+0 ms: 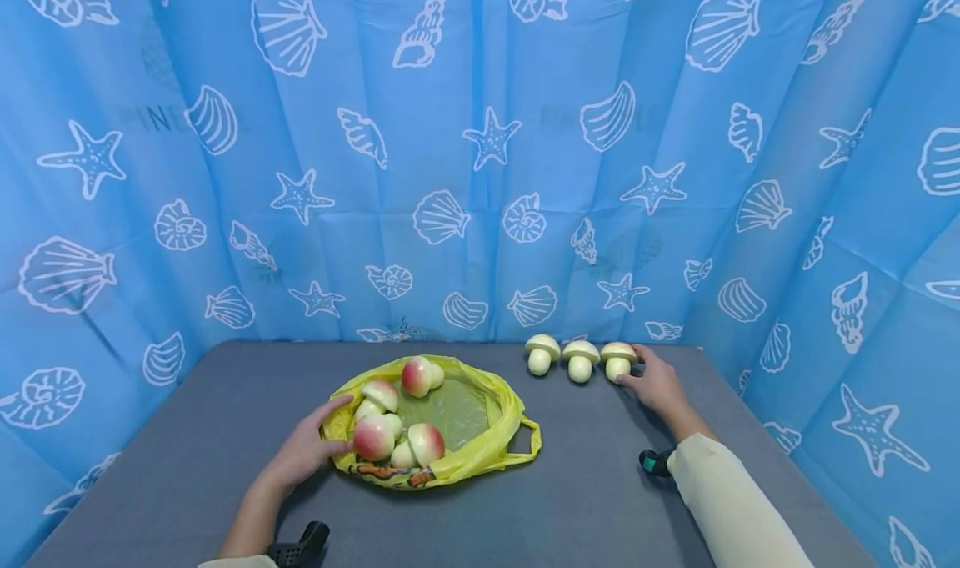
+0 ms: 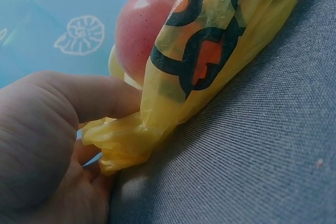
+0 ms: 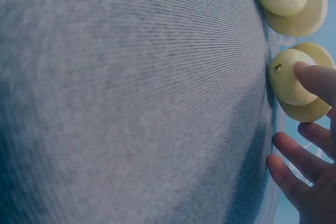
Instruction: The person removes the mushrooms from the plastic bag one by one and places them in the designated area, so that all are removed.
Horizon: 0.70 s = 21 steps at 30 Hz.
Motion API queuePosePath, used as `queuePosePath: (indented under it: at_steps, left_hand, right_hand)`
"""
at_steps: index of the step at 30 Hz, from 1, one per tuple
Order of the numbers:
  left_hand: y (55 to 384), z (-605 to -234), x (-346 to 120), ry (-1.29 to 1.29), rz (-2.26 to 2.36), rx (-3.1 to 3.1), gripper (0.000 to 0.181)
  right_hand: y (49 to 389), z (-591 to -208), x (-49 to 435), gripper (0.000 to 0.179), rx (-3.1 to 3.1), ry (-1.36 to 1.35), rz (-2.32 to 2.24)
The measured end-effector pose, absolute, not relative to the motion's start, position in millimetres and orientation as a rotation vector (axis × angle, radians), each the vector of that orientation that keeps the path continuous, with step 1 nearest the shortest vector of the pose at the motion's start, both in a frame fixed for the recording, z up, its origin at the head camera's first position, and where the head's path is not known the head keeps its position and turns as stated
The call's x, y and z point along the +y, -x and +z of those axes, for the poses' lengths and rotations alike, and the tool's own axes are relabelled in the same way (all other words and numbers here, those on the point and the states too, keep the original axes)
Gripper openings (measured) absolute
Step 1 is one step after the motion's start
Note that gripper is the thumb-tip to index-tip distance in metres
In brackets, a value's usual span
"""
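My left hand (image 1: 303,451) is at the left side of a yellow plastic bag (image 1: 504,426), which lies spread with its mouth facing up. In the left wrist view the thumb and fingers pinch the gathered yellow plastic (image 2: 123,140). Several toy mushrooms (image 1: 426,444) with red-and-cream caps lie inside the bag. Far to the right, my right hand (image 1: 660,389) holds the rightmost toy mushroom (image 1: 617,369) of a row of three. Its thumb (image 3: 312,80) lies on the pale stem (image 3: 290,85) while other fingers spread out beside the cap.
Two more toy mushrooms, a middle one (image 1: 580,364) and a left one (image 1: 541,356), stand near the back edge of the grey table (image 1: 585,485). A yellow bag handle (image 1: 534,439) loops out rightward. Blue shell-patterned curtains (image 1: 450,176) hang behind and at both sides.
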<state>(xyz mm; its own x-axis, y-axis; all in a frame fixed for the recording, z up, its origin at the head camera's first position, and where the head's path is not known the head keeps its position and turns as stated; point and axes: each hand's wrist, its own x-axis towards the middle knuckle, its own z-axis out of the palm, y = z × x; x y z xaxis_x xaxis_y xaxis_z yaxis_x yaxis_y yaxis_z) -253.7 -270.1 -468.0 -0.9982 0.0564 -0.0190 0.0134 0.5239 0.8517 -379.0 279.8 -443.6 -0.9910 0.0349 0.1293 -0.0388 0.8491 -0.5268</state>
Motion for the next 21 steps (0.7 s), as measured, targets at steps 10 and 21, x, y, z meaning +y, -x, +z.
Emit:
queuePosePath:
  at_steps: [10,21]
  left_hand:
    - [253.7,-468.7,-269.0,-0.089,1.508,2.725,0.075]
    - [251.4,-465.2,-268.6,-0.066,1.526,2.688,0.076]
  right_hand:
    - [378.3,-444.0,281.2,0.075,-2.906,-0.016,0.839]
    - [375.9,-441.8,282.3,0.074,-2.892,-0.04,0.837]
